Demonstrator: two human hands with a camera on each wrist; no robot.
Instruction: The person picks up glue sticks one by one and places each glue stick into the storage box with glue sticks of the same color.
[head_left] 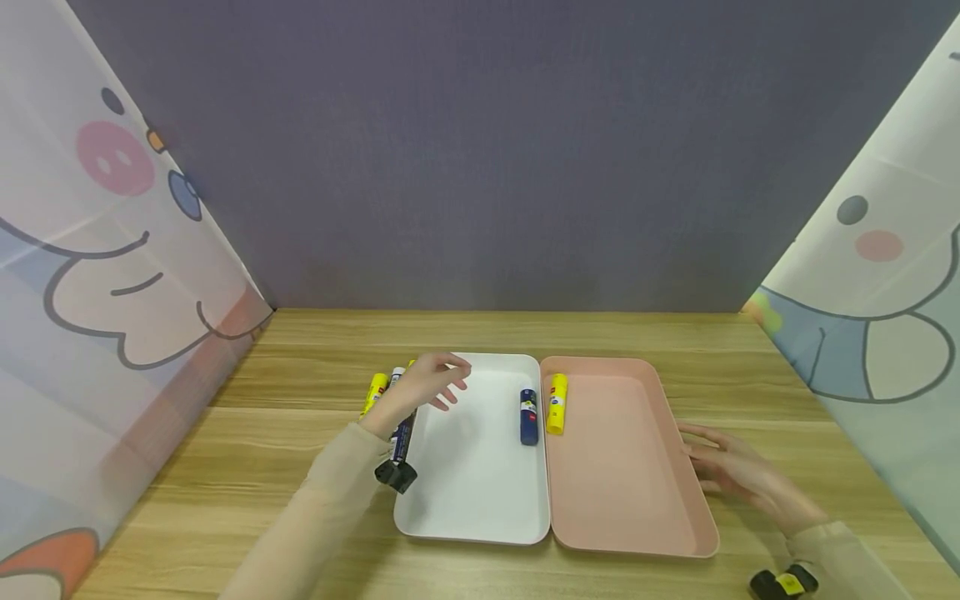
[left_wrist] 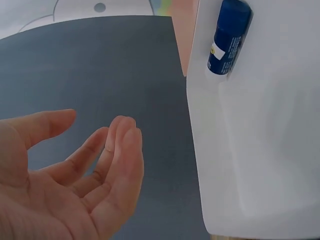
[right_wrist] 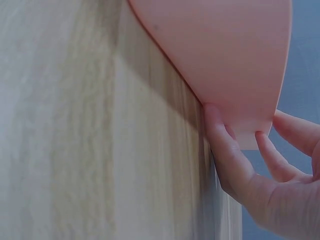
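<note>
My left hand [head_left: 422,385] hovers over the left side of the white tray [head_left: 480,508], holding nothing, its fingers loosely bent and apart from the thumb. Inside that tray, along its right wall, lies a dark blue glue stick [head_left: 528,423] with a white end. The pink tray [head_left: 622,508] adjoins it on the right, and a yellow glue stick [head_left: 557,404] lies by its left wall. Against the pink tray's outer right wall rest the fingertips of my right hand [head_left: 731,468]. In the right wrist view its fingers [right_wrist: 227,142] touch the wall from outside without curling round it.
Left of the white tray, partly hidden by my left forearm, lie several more glue sticks, among them a yellow one [head_left: 377,390] and a dark blue one [head_left: 401,440]. A dark grey panel [head_left: 480,167] rises behind the wooden table [head_left: 315,350], with cartoon-printed cloths at both sides.
</note>
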